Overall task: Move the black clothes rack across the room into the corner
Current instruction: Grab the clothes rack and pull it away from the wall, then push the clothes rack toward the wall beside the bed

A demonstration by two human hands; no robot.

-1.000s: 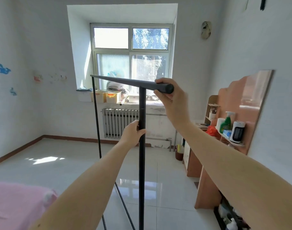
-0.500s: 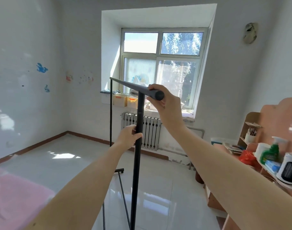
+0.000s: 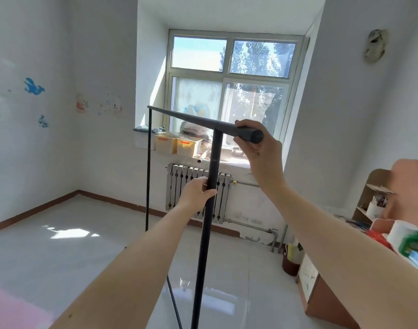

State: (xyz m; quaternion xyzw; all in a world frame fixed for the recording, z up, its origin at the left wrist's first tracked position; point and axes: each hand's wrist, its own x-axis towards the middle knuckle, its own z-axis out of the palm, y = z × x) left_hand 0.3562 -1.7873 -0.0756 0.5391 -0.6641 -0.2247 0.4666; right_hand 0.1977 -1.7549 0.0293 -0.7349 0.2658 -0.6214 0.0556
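Note:
The black clothes rack stands right in front of me, a thin metal frame with a top bar, two uprights and a low bar near the floor. My right hand grips the near end of the top bar. Lower down, my left hand is wrapped around the near upright. The far upright reaches toward the window wall. The rack's feet are cut off at the bottom edge of the view. The room's far left corner lies beyond the rack to the left.
A radiator sits under the window, with boxes on the sill. Wooden shelves and a desk with bottles and cups line the right wall. A pink bed corner shows at lower left. White tiled floor spreads to the left.
The view has swung left: the desk and shelves slid toward the right edge and more of the left wall and corner shows. Both hands keep the same grip on the rack.

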